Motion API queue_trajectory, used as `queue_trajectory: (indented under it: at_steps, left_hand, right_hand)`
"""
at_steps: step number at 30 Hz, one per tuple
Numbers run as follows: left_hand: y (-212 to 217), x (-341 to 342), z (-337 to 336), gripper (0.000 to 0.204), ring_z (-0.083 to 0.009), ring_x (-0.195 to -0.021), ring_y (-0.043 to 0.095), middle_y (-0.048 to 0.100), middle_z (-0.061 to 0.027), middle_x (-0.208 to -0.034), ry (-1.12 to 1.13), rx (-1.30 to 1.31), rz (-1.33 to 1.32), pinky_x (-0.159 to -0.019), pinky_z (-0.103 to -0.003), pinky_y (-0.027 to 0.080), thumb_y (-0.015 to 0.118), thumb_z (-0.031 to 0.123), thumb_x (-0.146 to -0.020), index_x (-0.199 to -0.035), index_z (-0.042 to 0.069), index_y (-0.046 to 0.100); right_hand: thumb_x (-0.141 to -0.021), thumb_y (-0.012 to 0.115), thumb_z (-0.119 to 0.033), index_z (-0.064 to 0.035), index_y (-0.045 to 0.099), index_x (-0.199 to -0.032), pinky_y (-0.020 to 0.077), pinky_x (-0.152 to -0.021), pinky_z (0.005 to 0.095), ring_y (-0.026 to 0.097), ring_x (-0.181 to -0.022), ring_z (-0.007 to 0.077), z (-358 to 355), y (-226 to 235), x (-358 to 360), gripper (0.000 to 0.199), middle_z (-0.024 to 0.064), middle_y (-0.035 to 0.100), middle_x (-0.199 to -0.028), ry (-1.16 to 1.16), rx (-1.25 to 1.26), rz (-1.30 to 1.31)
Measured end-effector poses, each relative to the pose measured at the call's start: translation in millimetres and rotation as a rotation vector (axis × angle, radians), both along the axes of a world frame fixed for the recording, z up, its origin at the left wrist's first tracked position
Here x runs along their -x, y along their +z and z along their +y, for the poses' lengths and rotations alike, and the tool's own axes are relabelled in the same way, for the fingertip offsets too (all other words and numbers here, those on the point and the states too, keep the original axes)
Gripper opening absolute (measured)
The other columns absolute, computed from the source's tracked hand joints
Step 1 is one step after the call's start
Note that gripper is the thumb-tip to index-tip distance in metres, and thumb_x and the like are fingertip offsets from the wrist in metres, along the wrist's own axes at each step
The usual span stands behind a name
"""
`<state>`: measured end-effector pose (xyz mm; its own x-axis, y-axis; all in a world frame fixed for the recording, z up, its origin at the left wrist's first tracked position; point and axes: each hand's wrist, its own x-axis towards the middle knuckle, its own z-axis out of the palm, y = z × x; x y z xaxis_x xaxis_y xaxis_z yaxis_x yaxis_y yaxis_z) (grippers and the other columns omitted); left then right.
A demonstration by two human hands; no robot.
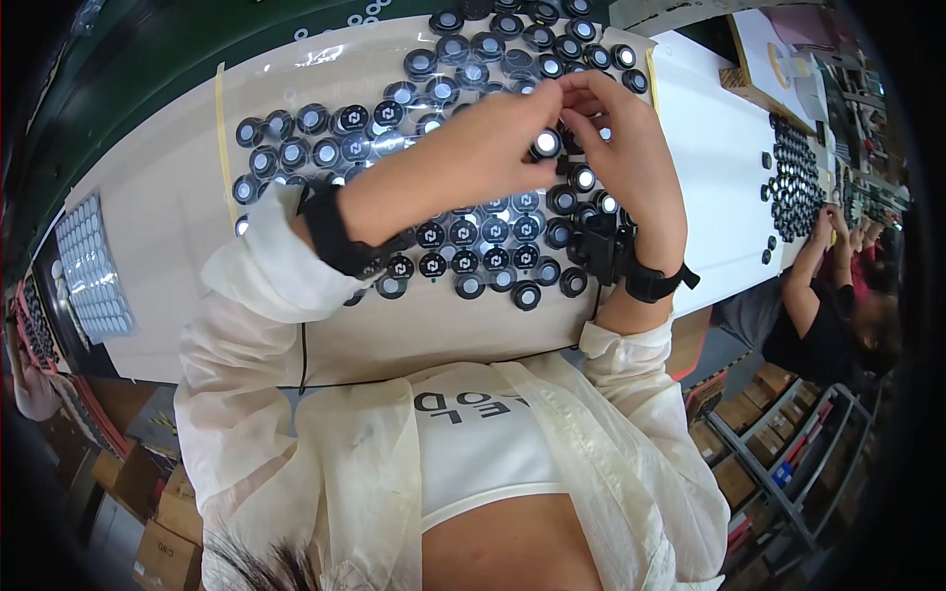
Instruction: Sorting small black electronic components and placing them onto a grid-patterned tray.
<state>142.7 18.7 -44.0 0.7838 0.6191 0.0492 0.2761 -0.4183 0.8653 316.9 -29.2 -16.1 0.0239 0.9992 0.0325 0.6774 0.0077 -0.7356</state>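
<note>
Black round piece (545, 144), topped with a pale disc, sits between the thumb and fingers of a worker's left hand (512, 133), which appear closed on it above a crowded worktable. Fingers of the right hand (621, 123) curl inward to meet the left fingertips just above the piece; whether they grip anything cannot be told.

Beneath both hands, rows of similar black pieces (463, 232), some with white markings and others with pale tops, spread over a beige table covering (443, 340), many of them under or within glossy clear plastic. Yellow tape (224, 148) runs along the covering's left side, with another strip near its upper right corner. Pale discs in a clear sheet (94, 266) lie toward the table's left end, and a white surface (705, 177) adjoins on the right. Beyond the far edge, white rings (367, 14) rest on a dark green surface (197, 44).

Across the room at right, a co-worker in a dark top (818, 330) reaches toward another cluster of black pieces (796, 177). Below stands a metal rack (772, 492) among cardboard boxes; more cartons (168, 552) are stacked on the floor at lower left.
</note>
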Motion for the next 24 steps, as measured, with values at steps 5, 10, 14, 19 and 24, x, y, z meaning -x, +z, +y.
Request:
queue_trajectory:
  at_steps: [5,10,14,19,24]
  left_hand:
    - [18.0,44.2,18.8,0.034,-0.0196,-0.070,0.064,0.068,-0.0136,-0.089,0.149,-0.051,-0.045,-0.065,-0.029,0.051,0.071,0.012,-0.087,-0.114,0.002,0.053]
    - [1.0,55.8,8.4,0.034,-0.0348,-0.125,0.051,0.058,-0.0173,-0.129,0.089,-0.429,0.031,-0.110,-0.045,0.038,0.061,0.011,-0.091,-0.124,0.006,0.055]
    - [-16.9,55.7,1.8,0.037,-0.0315,-0.132,0.048,0.055,-0.0160,-0.136,0.047,-0.467,0.127,-0.113,-0.045,0.035,0.064,0.009,-0.089,-0.124,0.005,0.054]
    - [-15.2,52.9,-2.7,0.042,-0.0297,-0.131,0.049,0.056,-0.0154,-0.135,0.072,-0.453,0.169,-0.112,-0.045,0.037,0.066,0.007,-0.086,-0.126,0.003,0.053]
    - [-17.0,51.6,-3.3,0.049,-0.0295,-0.131,0.049,0.057,-0.0174,-0.134,0.084,-0.511,0.175,-0.112,-0.045,0.037,0.067,0.007,-0.086,-0.131,0.002,0.051]
  right_hand:
    - [-0.077,0.067,0.009,0.0021,0.063,-0.098,0.0549,-0.071,0.0311,0.069,-0.080,0.0239,7.0,10.0,7.9,0.023,0.0143,0.068,-0.085,0.151,0.050,-0.025]
    - [-0.073,0.074,0.007,-0.0010,0.064,-0.097,0.0519,-0.068,0.0261,0.067,-0.076,0.0146,1.4,10.3,16.7,0.028,0.0063,0.069,-0.082,0.230,0.253,-0.038]
    - [-0.072,0.075,0.007,0.0009,0.067,-0.090,0.0549,-0.067,0.0283,0.069,-0.073,0.0163,-0.5,9.4,19.8,0.021,0.0090,0.071,-0.078,0.193,0.298,-0.057]
    - [-0.071,0.070,0.005,0.0005,0.067,-0.083,0.0528,-0.066,0.0343,0.069,-0.070,0.0266,-1.3,9.7,24.1,0.013,0.0142,0.068,-0.072,0.278,0.204,-0.172]
    - [-0.071,0.068,0.004,-0.0009,0.064,-0.081,0.0503,-0.067,0.0402,0.065,-0.073,0.0333,-9.2,22.9,30.7,0.011,0.0151,0.065,-0.076,0.322,0.106,-0.226]
